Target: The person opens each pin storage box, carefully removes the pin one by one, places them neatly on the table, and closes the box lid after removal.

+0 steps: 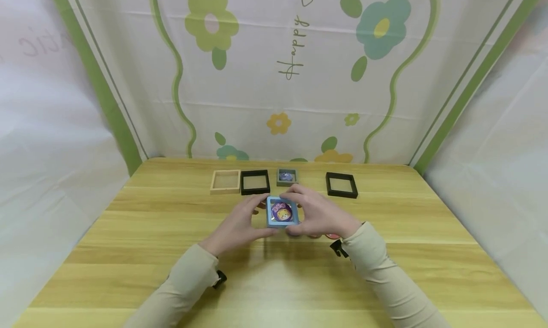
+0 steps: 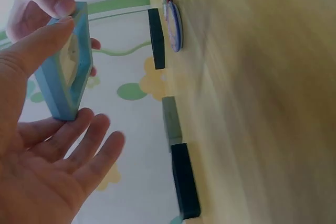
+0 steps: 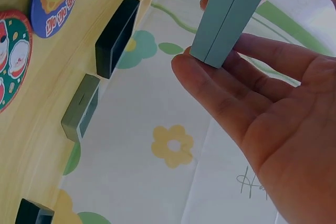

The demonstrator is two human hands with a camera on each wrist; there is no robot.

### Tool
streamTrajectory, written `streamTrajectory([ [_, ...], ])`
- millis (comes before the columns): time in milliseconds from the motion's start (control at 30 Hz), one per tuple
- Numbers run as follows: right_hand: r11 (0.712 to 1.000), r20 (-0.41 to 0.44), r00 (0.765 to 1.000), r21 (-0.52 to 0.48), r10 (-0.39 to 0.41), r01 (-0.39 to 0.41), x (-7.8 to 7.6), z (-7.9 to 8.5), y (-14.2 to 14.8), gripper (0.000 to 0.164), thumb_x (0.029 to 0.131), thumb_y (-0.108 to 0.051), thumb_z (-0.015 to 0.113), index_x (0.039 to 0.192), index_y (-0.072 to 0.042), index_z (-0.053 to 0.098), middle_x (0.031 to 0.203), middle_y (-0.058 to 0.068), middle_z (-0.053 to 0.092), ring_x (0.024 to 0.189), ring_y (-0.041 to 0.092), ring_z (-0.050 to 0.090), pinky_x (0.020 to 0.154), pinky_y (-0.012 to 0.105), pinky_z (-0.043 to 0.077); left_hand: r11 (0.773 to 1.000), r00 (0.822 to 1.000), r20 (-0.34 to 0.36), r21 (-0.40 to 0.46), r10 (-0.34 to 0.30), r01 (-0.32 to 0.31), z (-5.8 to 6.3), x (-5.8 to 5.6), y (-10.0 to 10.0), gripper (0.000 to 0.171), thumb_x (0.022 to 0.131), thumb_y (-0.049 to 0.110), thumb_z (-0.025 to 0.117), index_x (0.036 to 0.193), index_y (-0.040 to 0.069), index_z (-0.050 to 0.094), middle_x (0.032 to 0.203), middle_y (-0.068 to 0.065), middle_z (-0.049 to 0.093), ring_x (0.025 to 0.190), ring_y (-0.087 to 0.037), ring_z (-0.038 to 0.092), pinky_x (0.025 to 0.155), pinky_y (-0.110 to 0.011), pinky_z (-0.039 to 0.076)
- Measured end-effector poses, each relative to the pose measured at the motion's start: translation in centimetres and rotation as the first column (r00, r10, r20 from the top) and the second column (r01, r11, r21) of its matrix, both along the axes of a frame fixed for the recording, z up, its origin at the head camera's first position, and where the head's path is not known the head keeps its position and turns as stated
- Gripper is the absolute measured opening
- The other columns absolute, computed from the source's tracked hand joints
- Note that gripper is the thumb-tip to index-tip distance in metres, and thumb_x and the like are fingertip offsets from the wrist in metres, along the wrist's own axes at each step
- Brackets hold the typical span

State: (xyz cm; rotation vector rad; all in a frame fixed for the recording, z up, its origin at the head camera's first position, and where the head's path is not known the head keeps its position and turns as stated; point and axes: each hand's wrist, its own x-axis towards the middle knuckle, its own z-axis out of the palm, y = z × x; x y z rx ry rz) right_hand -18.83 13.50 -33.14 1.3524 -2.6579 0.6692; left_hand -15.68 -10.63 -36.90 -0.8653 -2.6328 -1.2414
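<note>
Both hands hold a light blue square display frame (image 1: 269, 214) above the table. Inside its clear window sits a round purple badge (image 1: 282, 213) with a yellow cartoon animal. My left hand (image 1: 235, 227) pinches the left side, thumb and fingertips at the edges in the left wrist view. From the other side my right hand (image 1: 322, 213) grips the frame by its edges. A thin seam runs along the blue frame's side (image 3: 226, 22) in the right wrist view. Beneath the right hand lie several round badges, among them a blue-rimmed one (image 3: 55, 1) and a red-rimmed one (image 3: 13, 59).
Toward the back of the wooden table (image 1: 141, 233) stand a beige frame (image 1: 225, 191), a black frame (image 1: 255, 192) and a small grey frame (image 1: 278, 177) with something purple in it. Another black frame (image 1: 342, 193) lies farther right. A patterned cloth (image 1: 257, 90) hangs behind.
</note>
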Motion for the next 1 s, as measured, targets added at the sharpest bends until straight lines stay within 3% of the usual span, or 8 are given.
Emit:
streamTrajectory([
  [167,1.0,-0.049,0.999,0.011,0.006,-0.006,0.2,0.2,-0.1,0.063,0.077,-0.032,0.081,0.131,-0.005,0.061,0.131,0.005,0.055,0.109,0.018,0.057,0.087,0.033,0.051,0.997,1.0,-0.013,0.07,0.027,-0.026,-0.1,-0.2,-0.1,0.08,0.074,0.032,0.089,0.139,0.002,0.051,0.117,-0.002,0.062,0.109,-0.028,0.058,0.09,-0.046,0.05],
  [433,1.0,-0.066,0.998,0.013,0.016,-0.015,0.5,0.2,-0.3,0.058,0.08,-0.031,0.078,0.129,-0.005,0.061,0.131,0.005,0.056,0.112,0.018,0.057,0.088,0.034,0.051,0.996,0.999,-0.011,0.086,0.041,-0.04,-0.3,-0.1,-0.3,0.082,0.073,0.038,0.088,0.138,0.002,0.053,0.115,-0.001,0.063,0.106,-0.024,0.059,0.089,-0.044,0.051],
  [600,0.999,-0.133,0.99,0.002,0.046,-0.046,0.7,0.3,-0.5,0.045,0.084,-0.03,0.074,0.121,-0.006,0.067,0.13,0.013,0.058,0.108,0.021,0.06,0.084,0.033,0.053,0.991,0.999,0.016,0.127,0.037,-0.039,-0.2,-0.1,-0.3,0.083,0.073,0.043,0.087,0.137,0.002,0.054,0.114,0.002,0.064,0.105,-0.022,0.059,0.09,-0.045,0.051],
  [800,0.992,-0.268,0.956,0.001,0.122,-0.126,1.0,0.5,-0.9,0.033,0.086,-0.024,0.068,0.111,-0.002,0.069,0.127,0.021,0.06,0.091,0.018,0.064,0.074,0.029,0.054,0.988,0.999,0.018,0.15,0.035,-0.037,0.3,-0.2,-0.5,0.082,0.072,0.047,0.087,0.135,0.003,0.058,0.11,0.005,0.065,0.101,-0.016,0.059,0.089,-0.046,0.051],
  [900,0.992,-0.214,0.971,-0.037,0.107,-0.117,1.0,0.4,-1.0,0.042,0.085,-0.023,0.068,0.12,0.0,0.063,0.13,0.02,0.056,0.101,0.019,0.061,0.08,0.03,0.054,0.984,0.999,0.029,0.174,0.035,-0.04,0.4,-0.1,-0.5,0.079,0.071,0.046,0.087,0.134,0.006,0.059,0.108,0.006,0.065,0.1,-0.014,0.06,0.089,-0.045,0.051],
  [1000,0.988,-0.035,0.997,-0.139,0.069,-0.074,0.8,0.2,-1.0,0.056,0.086,-0.019,0.07,0.137,-0.004,0.05,0.141,0.014,0.047,0.12,0.021,0.051,0.095,0.035,0.048,0.971,0.999,0.032,0.234,0.038,-0.044,0.7,-0.1,-0.5,0.073,0.073,0.042,0.087,0.132,0.011,0.06,0.108,0.006,0.065,0.1,-0.014,0.059,0.091,-0.043,0.05],
])
